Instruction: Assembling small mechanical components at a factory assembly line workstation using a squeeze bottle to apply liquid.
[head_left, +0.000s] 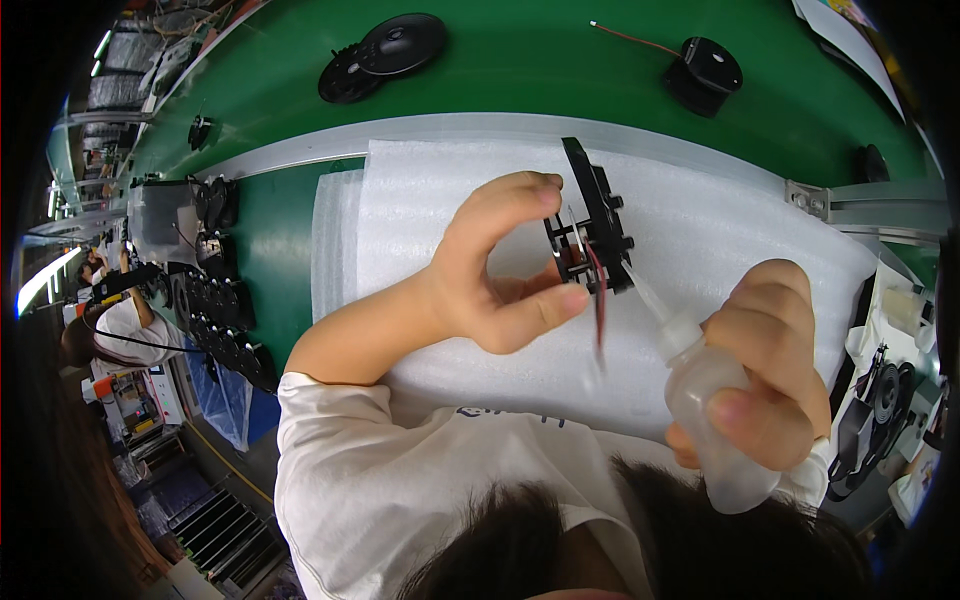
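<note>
My left hand grips a black plastic assembly by its edge, tilted up on its side above the white foam sheet. Red and dark wires hang from it, their lower ends blurred. Wrapped in my right hand is a translucent squeeze bottle with a long thin nozzle. The nozzle's tip points up and left and is at the assembly's right lower side; whether it touches I cannot tell.
Black round parts lie on the green conveyor belt: a disc pair and a wired unit. A metal rail borders the belt. Several black parts stand at left. Another person works far left.
</note>
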